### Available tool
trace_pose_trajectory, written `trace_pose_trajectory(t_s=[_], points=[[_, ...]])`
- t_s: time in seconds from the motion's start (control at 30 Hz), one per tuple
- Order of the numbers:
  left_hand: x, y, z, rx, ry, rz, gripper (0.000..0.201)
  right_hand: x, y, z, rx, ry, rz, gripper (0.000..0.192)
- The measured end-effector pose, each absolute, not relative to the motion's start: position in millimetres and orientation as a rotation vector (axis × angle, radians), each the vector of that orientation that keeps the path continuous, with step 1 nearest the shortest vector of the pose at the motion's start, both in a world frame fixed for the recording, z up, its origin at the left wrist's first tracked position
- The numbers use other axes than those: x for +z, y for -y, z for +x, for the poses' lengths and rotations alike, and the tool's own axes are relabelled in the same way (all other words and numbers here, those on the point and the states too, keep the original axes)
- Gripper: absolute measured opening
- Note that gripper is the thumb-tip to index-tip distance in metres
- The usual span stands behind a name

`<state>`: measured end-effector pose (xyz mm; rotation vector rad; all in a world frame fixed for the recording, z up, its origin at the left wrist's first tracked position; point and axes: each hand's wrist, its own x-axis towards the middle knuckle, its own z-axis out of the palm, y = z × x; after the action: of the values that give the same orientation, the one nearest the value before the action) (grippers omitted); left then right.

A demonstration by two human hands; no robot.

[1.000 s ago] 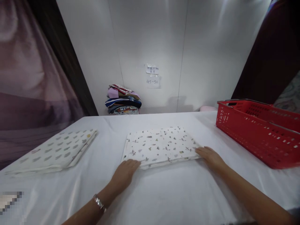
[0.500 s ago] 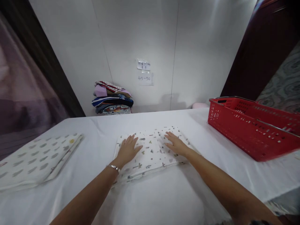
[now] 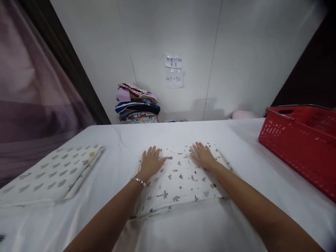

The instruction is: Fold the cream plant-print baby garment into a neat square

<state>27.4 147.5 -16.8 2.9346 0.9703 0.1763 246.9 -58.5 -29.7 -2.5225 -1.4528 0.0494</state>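
A folded white cloth (image 3: 181, 182) with small grey and green prints lies flat in front of me. My left hand (image 3: 151, 161) rests on its left part, palm down with fingers spread, and a silver bracelet circles that wrist. Over on the cloth's right part lies my right hand (image 3: 203, 155), also flat with its fingers apart. Neither hand grips anything. To the left is a second folded white cloth (image 3: 55, 175) with grey cloud-like prints and a yellow spot.
A white sheet (image 3: 126, 136) covers the table. On the right stands a red plastic basket (image 3: 296, 150) with metal handles. A pile of folded clothes (image 3: 138, 105) sits behind the table's far edge, below paper notes (image 3: 175, 78) on the wall. A pinkish curtain (image 3: 31, 91) hangs at left.
The view has shifted, so the table and basket appear moved. Both hands still lie spread on the cloth, a little nearer its far edge.
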Motion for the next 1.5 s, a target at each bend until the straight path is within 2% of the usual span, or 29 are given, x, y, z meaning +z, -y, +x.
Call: trace_pose_trajectory(t_s=[0.33, 0.43, 0.6, 0.83, 1.0, 1.2, 1.37, 1.5], points=[[-32, -159, 30, 0.242, -0.99, 2.906, 0.067, -37, 40, 259, 0.166, 1.441, -2.588, 0.064], [-24, -162, 30, 0.218, -0.989, 2.83, 0.064, -21, 37, 241, 0.225, 1.381, -2.625, 0.062], [-14, -167, -2, 0.42, -1.28, 2.561, 0.062, -18, 39, 186, 0.197, 1.46, -2.547, 0.069], [-7, -156, -45, 0.262, -1.402, 2.143, 0.069, -28, 41, 167, 0.333, 1.486, -2.547, 0.067], [6, -147, -49, 0.203, -1.236, 1.681, 0.048, -25, 40, 148, 0.209, 1.495, -2.485, 0.065], [26, -139, -49, 0.115, -1.036, 1.275, 0.032, -38, 43, 138, 0.266, 1.488, -2.366, 0.062], [69, -128, -26, 0.058, -0.806, 1.205, 0.027, -26, 42, 144, 0.483, 1.135, -2.038, 0.059], [111, -95, 38, 0.109, -0.519, 1.427, 0.022, -2, 49, 156, 0.727, 0.573, -1.338, 0.053]])
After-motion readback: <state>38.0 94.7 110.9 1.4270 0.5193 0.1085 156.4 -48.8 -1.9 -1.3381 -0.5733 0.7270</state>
